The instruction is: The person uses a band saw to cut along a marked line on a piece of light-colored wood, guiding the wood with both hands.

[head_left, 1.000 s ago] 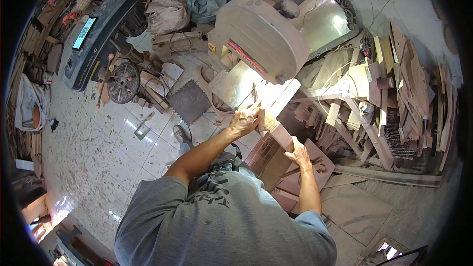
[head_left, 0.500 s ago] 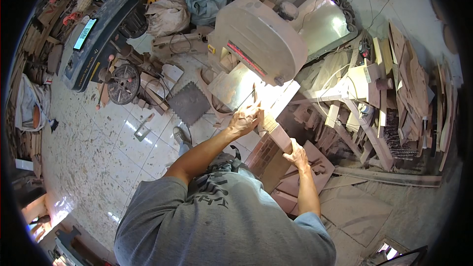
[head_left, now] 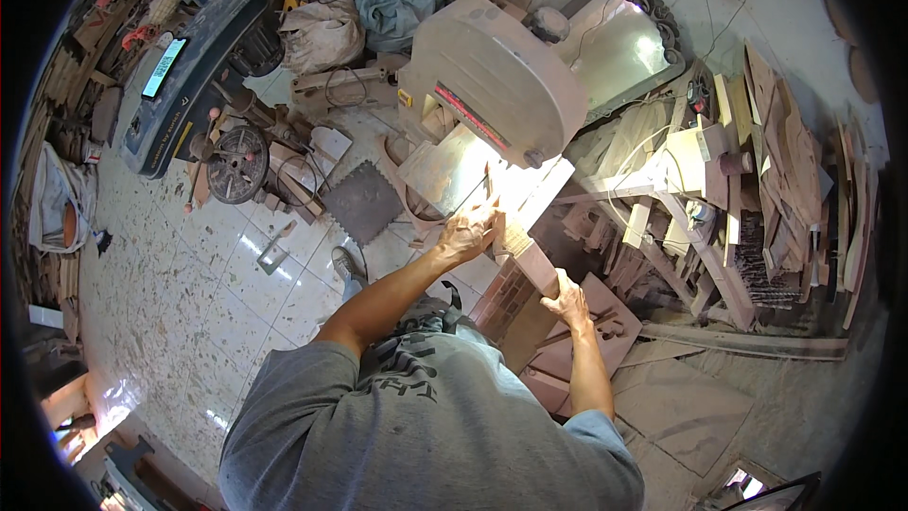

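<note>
A wooden board (head_left: 535, 263) lies at a slant on the brightly lit table of a bandsaw (head_left: 501, 76). My right hand (head_left: 567, 300) is wrapped round the board's near end, thumb on top. Farther up, my left hand (head_left: 470, 230) presses against the board's left side, its fingers bent toward the glare under the saw's upper housing. Strong light washes out the spot where the board meets the blade, so the contact there is hidden.
At the left stands a dark drill press (head_left: 203, 76) with a lit phone (head_left: 164, 68) on it. Wood offcuts (head_left: 785, 151) crowd a frame at the right. A dark mat (head_left: 363, 204) lies on the tiled floor, and cloth sacks (head_left: 402, 2) sit behind.
My right hand and the board's near end have crept very slightly forward toward the saw. My left hand stays almost in place.
</note>
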Demonstrator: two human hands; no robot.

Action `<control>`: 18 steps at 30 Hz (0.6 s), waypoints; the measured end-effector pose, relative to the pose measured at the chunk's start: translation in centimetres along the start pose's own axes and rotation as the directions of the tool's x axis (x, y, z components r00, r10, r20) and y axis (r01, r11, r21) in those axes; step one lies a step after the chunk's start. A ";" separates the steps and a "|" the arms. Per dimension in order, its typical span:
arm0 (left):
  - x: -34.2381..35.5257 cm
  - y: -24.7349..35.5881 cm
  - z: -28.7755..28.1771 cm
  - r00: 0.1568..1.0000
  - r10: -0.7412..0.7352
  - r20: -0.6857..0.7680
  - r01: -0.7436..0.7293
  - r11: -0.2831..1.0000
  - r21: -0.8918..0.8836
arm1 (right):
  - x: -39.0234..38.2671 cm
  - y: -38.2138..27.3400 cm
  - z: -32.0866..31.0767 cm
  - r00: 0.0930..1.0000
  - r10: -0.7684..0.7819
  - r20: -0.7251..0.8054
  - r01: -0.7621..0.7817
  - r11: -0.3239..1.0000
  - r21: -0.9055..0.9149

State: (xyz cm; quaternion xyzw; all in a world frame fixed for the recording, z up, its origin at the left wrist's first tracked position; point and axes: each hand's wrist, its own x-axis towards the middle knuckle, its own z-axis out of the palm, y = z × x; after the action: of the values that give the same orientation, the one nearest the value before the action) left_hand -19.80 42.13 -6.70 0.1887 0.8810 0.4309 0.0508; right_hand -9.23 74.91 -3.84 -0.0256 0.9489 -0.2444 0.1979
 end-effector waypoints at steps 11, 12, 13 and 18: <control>0.0 0.4 -0.3 1.000 -0.013 0.014 0.011 0.990 0.139 | 0.1 0.1 0.2 1.000 -0.004 -0.020 0.004 1.000 0.008; -0.1 0.0 0.0 1.000 0.003 -0.001 -0.003 0.987 0.160 | 0.2 0.1 0.2 1.000 -0.012 -0.021 0.012 1.000 0.008; 0.1 0.3 -0.2 0.999 -0.030 0.027 0.026 0.990 0.142 | 0.1 0.1 0.2 1.000 -0.013 -0.021 0.013 1.000 0.009; 0.6 0.6 -0.7 0.998 -0.055 0.042 0.052 0.997 0.062 | 0.1 0.0 0.2 1.000 0.001 -0.030 -0.001 1.000 0.007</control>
State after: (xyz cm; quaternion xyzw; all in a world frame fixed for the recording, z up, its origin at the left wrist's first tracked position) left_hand -20.35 42.20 -5.78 0.1758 0.8971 0.3982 0.0759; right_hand -9.25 74.83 -4.08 -0.0207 0.9509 -0.2478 0.1840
